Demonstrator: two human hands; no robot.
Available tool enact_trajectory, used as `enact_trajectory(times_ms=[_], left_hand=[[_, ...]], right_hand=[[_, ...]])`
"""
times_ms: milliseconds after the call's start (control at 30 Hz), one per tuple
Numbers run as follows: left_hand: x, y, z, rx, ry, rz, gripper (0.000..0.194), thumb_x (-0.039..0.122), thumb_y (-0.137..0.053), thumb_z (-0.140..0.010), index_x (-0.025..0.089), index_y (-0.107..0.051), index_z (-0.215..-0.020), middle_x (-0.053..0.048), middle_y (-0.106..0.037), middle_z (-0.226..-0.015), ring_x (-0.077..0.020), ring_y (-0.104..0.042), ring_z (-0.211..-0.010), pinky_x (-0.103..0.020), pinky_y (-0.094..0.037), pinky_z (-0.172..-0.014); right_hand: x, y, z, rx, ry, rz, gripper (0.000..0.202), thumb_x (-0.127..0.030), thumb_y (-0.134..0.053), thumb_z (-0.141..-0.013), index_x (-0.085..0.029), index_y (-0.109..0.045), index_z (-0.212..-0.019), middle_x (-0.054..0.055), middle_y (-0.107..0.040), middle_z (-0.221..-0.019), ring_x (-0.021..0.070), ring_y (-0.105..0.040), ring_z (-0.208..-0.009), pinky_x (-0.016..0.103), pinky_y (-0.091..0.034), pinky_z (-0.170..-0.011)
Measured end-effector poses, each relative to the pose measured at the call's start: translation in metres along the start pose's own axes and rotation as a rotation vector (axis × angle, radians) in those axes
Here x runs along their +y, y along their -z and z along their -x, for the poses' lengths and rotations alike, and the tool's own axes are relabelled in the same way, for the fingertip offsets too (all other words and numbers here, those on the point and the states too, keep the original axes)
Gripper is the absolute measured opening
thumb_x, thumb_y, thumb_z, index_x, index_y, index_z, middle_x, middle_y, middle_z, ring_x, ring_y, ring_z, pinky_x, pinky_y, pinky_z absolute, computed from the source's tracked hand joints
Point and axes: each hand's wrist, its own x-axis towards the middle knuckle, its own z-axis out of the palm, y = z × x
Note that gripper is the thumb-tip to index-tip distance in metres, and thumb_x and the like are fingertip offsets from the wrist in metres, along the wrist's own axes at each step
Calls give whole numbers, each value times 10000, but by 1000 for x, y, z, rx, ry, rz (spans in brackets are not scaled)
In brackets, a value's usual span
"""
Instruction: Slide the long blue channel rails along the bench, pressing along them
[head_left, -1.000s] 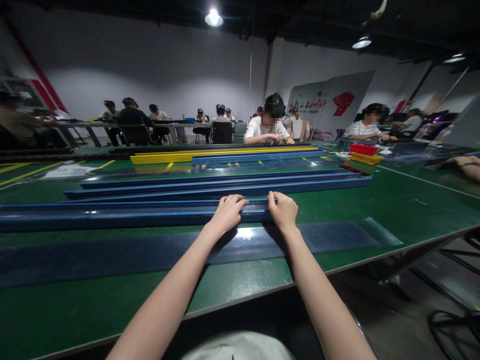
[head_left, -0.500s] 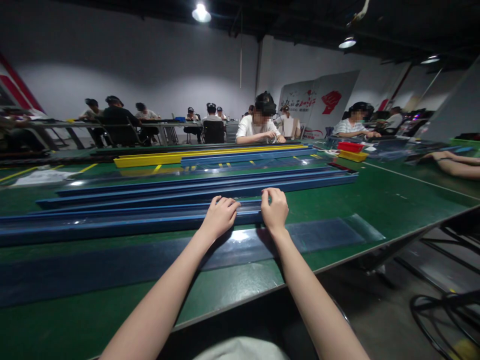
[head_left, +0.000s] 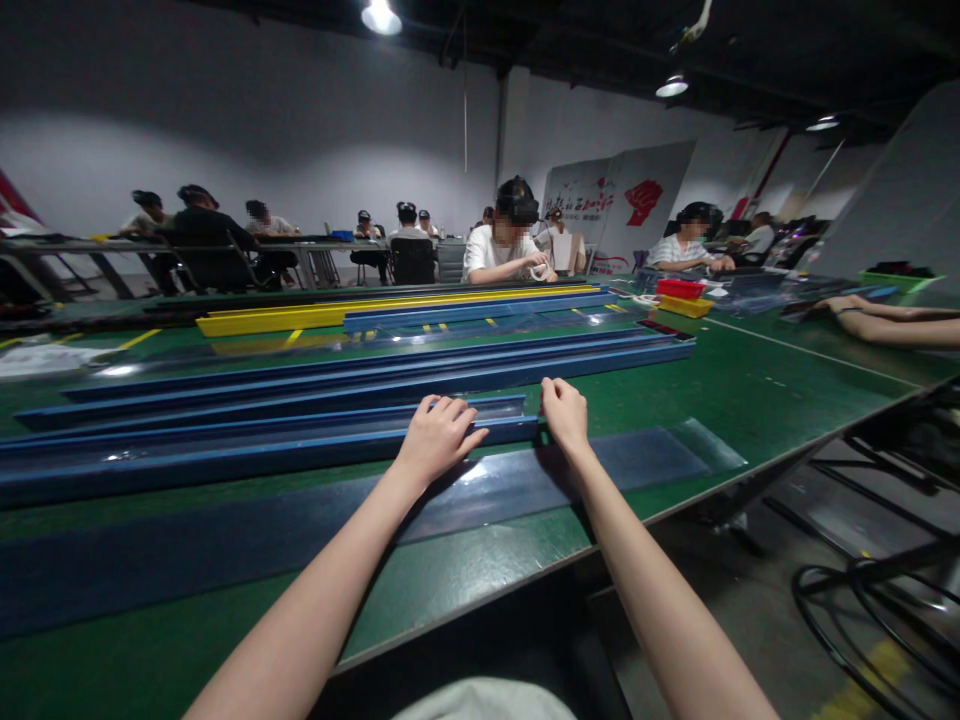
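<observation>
My left hand (head_left: 441, 440) lies over the near long blue plastic U-shaped channel (head_left: 262, 455), close to its right end: fingers bent over it, thumb stretched out to the right. From my remote station I cannot tell if it grips or merely rests there. My right hand (head_left: 564, 412) is just beyond that end, fingers curled in; contents, if any, hidden from me.

Position of channel: ahead of my forearms, running leftward from my left hand out of view, its open side up, flat on the green tabletop (head_left: 787, 380). Nearer to me, a flat clear bluish plastic strip (head_left: 247, 535) passes below both forearms. Beyond the channel I log more long blue plastic channels (head_left: 600, 355), then a long yellow plastic channel (head_left: 300, 318).
</observation>
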Motion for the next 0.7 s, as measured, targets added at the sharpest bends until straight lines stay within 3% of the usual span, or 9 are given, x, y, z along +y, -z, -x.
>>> enact_trajectory(times_ms=[167,333,600,700], left_hand=[[10,-2,0,19,0,-26,288,386,-402,-869,166,-583,-910,-61,-623,-912,-199,-539,-855,-338,-359,-770],[13,-3,-1,9,6,-30,251,354,-416,-867,167,-577,-912,-64,-618,-909,-202,-535,-862,-328,-363,-746],[10,-4,3,-16,5,1,229,322,-407,-873,172,-576,-915,-55,-609,-921,-191,-529,-878,-307,-365,-734],[10,-3,2,-18,-1,4,238,316,-394,-878,169,-579,-904,-54,-609,-911,-185,-531,-869,-302,-366,-734]], right_hand=[[10,-4,4,-125,-34,-41,471,-444,-272,-810,-210,-548,-508,21,-571,-525,146,-532,-567,222,-359,-585],[12,-3,7,-189,-76,-29,573,-491,-182,-830,-207,-592,-547,41,-594,-529,162,-567,-604,236,-390,-623],[4,8,13,-327,-100,277,732,-536,-58,-843,-140,-666,-751,189,-647,-866,278,-581,-890,368,-395,-775],[5,10,14,-331,-93,282,742,-567,-70,-835,-128,-664,-767,197,-643,-858,286,-579,-895,381,-397,-775]])
